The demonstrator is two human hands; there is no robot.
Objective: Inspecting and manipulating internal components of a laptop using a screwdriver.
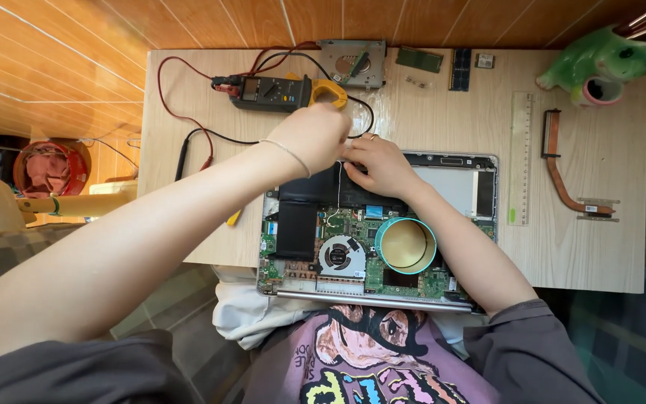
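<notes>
Both hands down on the opened laptop (457, 187).

Right hand (381, 166) presses curled fingers onto the black battery (315, 187); left hand (315, 136) hangs bunched just above, its grip hidden from me. A small round tin (405, 245) sits on the circuit board, a yellow meter (282, 91) beyond.

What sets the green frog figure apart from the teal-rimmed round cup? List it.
The green frog figure stands on the wooden table's far corner; the teal-rimmed round cup sits on the opened laptop's circuit board. The frog is irregular and glossy green; the cup is plainly cylindrical. Both have a round opening.
</notes>
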